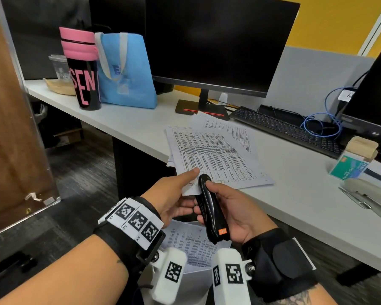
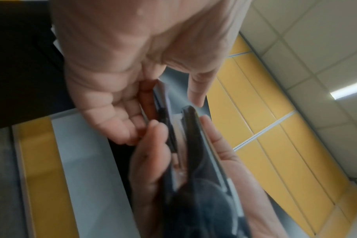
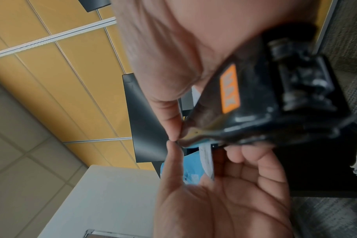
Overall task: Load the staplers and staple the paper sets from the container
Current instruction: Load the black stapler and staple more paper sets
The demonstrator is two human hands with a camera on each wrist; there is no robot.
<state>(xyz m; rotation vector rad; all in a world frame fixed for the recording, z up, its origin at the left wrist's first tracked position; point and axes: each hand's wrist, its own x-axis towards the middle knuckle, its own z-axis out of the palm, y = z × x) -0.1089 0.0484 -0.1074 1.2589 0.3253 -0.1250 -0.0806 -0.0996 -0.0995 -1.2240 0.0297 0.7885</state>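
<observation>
At the bottom of the head view, the right hand (image 1: 227, 211) wraps its fingers round a black stapler (image 1: 209, 208), nose pushed onto the lower corner of a paper set (image 1: 213, 157) at frame centre. The left hand (image 1: 174, 194) pinches that same corner, thumb on top, fingers beneath. The sheets overhang the desk (image 1: 295, 194) edge. More papers sit in a white container (image 1: 194, 282) below the wrists. A likely risk: the left thumb lies just beside the stapler's nose, and unsupported sheets may slip out of alignment when squeezed. A second stapler (image 1: 370, 194) and staple box (image 1: 350, 166) wait at right.
</observation>
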